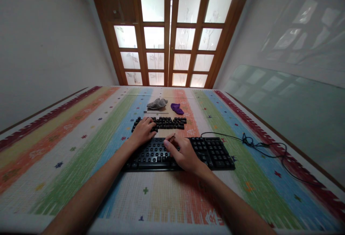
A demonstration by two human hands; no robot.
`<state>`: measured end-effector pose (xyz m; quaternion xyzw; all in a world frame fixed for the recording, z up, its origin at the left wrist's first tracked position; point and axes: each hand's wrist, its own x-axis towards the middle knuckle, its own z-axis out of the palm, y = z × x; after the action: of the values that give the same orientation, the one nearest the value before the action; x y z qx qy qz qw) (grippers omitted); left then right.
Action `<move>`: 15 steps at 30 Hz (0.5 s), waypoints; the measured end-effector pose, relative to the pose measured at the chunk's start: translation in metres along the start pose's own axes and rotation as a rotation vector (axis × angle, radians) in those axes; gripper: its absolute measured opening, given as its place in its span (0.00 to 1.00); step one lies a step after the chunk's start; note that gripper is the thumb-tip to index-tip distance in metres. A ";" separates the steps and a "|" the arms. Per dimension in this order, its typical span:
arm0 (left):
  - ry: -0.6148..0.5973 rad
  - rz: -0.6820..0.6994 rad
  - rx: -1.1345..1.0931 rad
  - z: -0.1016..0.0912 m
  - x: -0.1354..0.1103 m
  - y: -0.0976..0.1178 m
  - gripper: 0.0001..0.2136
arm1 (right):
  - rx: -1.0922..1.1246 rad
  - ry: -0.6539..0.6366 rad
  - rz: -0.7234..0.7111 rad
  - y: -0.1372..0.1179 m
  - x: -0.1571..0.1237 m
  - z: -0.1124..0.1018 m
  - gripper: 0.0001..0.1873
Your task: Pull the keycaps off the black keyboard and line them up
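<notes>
A black keyboard (215, 152) lies across the striped cloth, its left part stripped of most keycaps, with bare switch posts showing. Behind it, loose black keycaps (172, 122) stand together in rows. My left hand (144, 131) rests on the left end of these keycaps, fingers spread and thumb apart, and no held thing shows. Over the middle of the keyboard is my right hand (184, 152), thumb and fingers closed together. Something small and dark brownish shows at its fingertips, too small to name.
A grey crumpled cloth (157, 103), a purple cloth (177, 108) and a thin dark stick (156, 112) lie beyond the keycaps. The keyboard's black cable (252, 142) trails right in a tangle. A striped tablecloth (81, 148) covers the table; walls flank it, with wooden doors (169, 33) behind.
</notes>
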<state>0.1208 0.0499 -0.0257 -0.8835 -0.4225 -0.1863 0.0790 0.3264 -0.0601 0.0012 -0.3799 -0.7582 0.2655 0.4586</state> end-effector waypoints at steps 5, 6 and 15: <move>0.013 0.005 0.011 -0.008 -0.004 0.007 0.09 | -0.007 -0.039 -0.013 0.002 0.000 -0.001 0.10; 0.019 0.020 -0.004 -0.010 -0.007 0.009 0.09 | -0.013 -0.052 -0.010 0.002 0.000 -0.001 0.10; 0.017 0.098 -0.202 -0.027 -0.043 0.018 0.07 | 0.021 -0.155 0.078 0.002 0.002 0.000 0.10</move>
<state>0.1032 -0.0001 -0.0180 -0.9049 -0.3573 -0.2312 0.0023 0.3268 -0.0577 0.0008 -0.3826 -0.7732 0.3196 0.3920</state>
